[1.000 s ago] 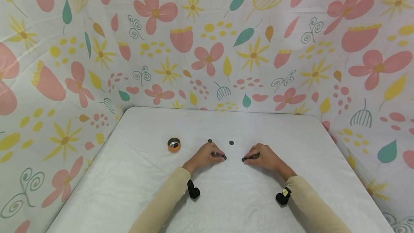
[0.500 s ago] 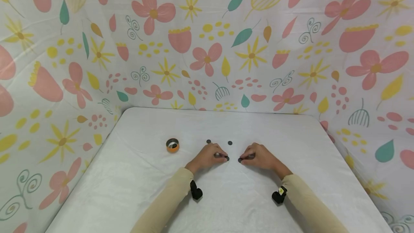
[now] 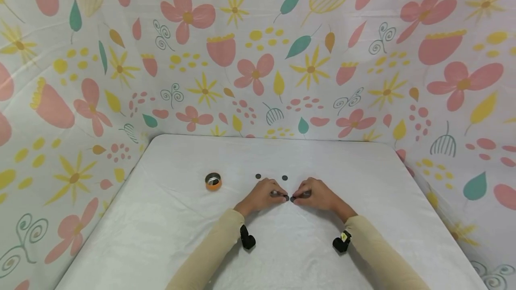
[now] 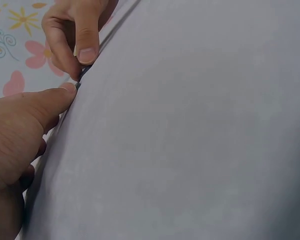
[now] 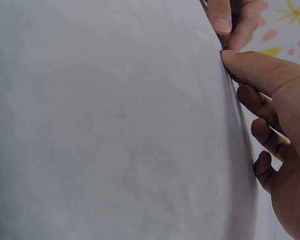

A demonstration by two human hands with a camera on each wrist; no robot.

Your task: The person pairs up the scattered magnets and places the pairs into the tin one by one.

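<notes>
Near the middle of the white table, my left hand (image 3: 264, 196) pinches a small dark round disc (image 3: 287, 198) between thumb and fingertips. Opposite it, my right hand (image 3: 317, 195) pinches a similar dark disc (image 3: 292, 199). The two discs face each other with barely a gap in the head view. Both wrist views show the thumbs close together, with only thin dark edges of the discs visible. Just beyond the hands, another dark disc (image 3: 258, 176) lies flat on the table, and a fourth disc (image 3: 285, 177) lies to its right.
A small round orange tin (image 3: 213, 186) with a metallic inside stands left of the hands, something dark in it. The white cloth-covered table (image 3: 181, 245) reaches back to a flower-patterned curtain (image 3: 258, 102), which also hangs at both sides. Each wrist carries a black device (image 3: 247, 239).
Both hands have moved toward each other, the left rightward and the right leftward, bringing their discs from well apart to almost meeting. The discs on the table and the tin stay put.
</notes>
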